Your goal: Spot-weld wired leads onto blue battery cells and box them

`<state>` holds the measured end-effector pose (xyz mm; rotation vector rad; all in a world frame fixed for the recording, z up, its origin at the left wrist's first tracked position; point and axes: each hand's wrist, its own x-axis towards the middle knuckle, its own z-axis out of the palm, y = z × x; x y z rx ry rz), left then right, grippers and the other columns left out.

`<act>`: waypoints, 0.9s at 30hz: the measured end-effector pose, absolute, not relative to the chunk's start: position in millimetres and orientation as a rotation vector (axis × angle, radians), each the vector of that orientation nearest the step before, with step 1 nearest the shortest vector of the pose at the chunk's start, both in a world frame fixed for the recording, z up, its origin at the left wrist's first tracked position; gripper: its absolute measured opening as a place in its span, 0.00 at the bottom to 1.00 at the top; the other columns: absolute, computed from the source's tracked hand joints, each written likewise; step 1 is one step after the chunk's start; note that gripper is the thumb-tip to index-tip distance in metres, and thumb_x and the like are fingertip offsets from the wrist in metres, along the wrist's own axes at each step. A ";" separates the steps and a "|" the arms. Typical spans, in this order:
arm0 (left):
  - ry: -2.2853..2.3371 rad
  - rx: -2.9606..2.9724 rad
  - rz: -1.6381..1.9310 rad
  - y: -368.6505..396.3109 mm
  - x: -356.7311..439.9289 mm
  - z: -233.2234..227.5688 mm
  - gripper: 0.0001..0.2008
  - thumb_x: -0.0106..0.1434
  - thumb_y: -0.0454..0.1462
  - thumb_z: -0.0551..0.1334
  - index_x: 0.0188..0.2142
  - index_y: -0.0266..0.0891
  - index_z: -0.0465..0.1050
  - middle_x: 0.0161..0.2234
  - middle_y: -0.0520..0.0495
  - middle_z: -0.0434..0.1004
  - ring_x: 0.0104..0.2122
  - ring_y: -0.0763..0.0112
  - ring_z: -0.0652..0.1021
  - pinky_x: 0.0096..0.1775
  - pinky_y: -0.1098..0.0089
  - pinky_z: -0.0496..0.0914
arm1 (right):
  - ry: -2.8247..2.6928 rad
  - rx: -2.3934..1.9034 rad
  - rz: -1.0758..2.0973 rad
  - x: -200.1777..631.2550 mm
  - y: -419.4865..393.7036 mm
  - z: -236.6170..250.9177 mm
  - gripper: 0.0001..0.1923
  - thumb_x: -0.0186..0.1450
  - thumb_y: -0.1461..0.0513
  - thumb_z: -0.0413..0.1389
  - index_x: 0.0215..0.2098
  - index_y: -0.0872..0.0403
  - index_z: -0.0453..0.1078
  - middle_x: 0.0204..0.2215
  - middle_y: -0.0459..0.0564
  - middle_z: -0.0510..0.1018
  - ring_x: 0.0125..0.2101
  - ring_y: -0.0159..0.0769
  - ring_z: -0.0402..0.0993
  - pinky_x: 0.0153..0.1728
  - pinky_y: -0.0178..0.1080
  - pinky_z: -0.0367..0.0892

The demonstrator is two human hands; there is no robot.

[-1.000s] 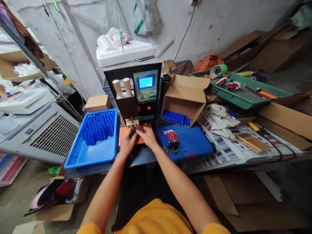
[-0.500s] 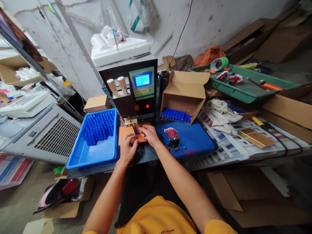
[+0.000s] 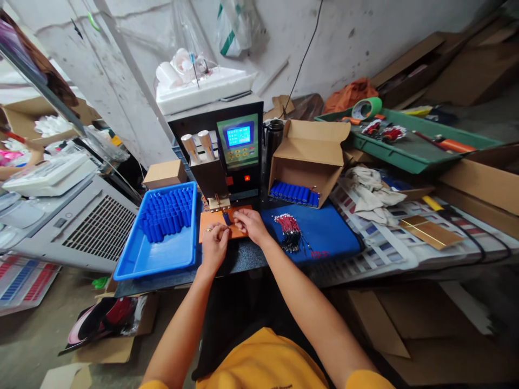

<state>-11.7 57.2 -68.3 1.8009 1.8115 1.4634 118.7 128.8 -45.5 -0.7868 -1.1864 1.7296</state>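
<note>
Dark blue cylindrical cell [image 3: 226,218], just 1, is standing on the flat orange board [image 3: 208,222] at the foot of the black box-shaped machine with a lit screen [image 3: 239,163]; whether the machine is touching it, I cannot tell. The bare right hand [image 3: 250,224] is bringing its fingertips together just beside the cell, and the bare left hand [image 3: 214,243] is curling its fingers before the machine; I cannot tell whether either is gripping anything. Right of the machine, slim blue cells [image 3: 292,192] are lying in an opened brown cardboard box [image 3: 310,154], seemingly done; left of it, many blue cylinders [image 3: 168,213] are filling part of a bright blue plastic tray [image 3: 160,258], apparently waiting. Bundled red-and-black wires [image 3: 290,233] are lying right of the machine on a flat blue pad [image 3: 330,232], so much work is seemingly remaining. The cardboard box and a tall dark bottle [image 3: 274,136] are crowding the machine's right side.
</note>
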 end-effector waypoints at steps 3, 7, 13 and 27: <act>1.779 1.809 1.342 57.2 -17.1 -62.1 0.09 0.63 0.36 0.58 0.27 0.39 0.72 0.29 0.47 0.73 0.33 0.67 0.74 0.38 0.67 0.68 | -1.425 -0.791 1.572 118.8 123.8 -49.2 0.13 0.55 0.53 0.61 0.25 0.55 0.68 0.18 0.41 0.68 0.18 0.26 0.59 0.19 0.30 0.55; 1.801 1.863 1.195 58.9 -26.4 -56.0 0.09 0.62 0.36 0.58 0.26 0.39 0.70 0.28 0.47 0.72 0.30 0.68 0.72 0.33 0.69 0.66 | -1.665 -0.844 1.351 115.6 118.5 -55.9 0.08 0.56 0.58 0.60 0.28 0.55 0.71 0.22 0.44 0.73 0.23 0.30 0.65 0.26 0.32 0.60; 1.783 1.913 1.141 59.3 -31.2 -50.8 0.07 0.61 0.35 0.58 0.27 0.39 0.70 0.28 0.47 0.72 0.30 0.69 0.72 0.33 0.68 0.67 | -1.752 -0.859 1.272 113.7 117.6 -58.1 0.06 0.56 0.60 0.58 0.25 0.55 0.72 0.21 0.43 0.72 0.23 0.30 0.64 0.25 0.32 0.58; 1.605 2.099 1.223 64.2 -28.8 -73.7 0.20 0.63 0.36 0.59 0.55 0.41 0.71 0.50 0.38 0.74 0.50 0.59 0.76 0.51 0.57 0.71 | -1.122 -0.752 1.689 124.7 120.8 -42.4 0.15 0.50 0.53 0.64 0.23 0.55 0.68 0.14 0.39 0.63 0.14 0.23 0.53 0.15 0.29 0.44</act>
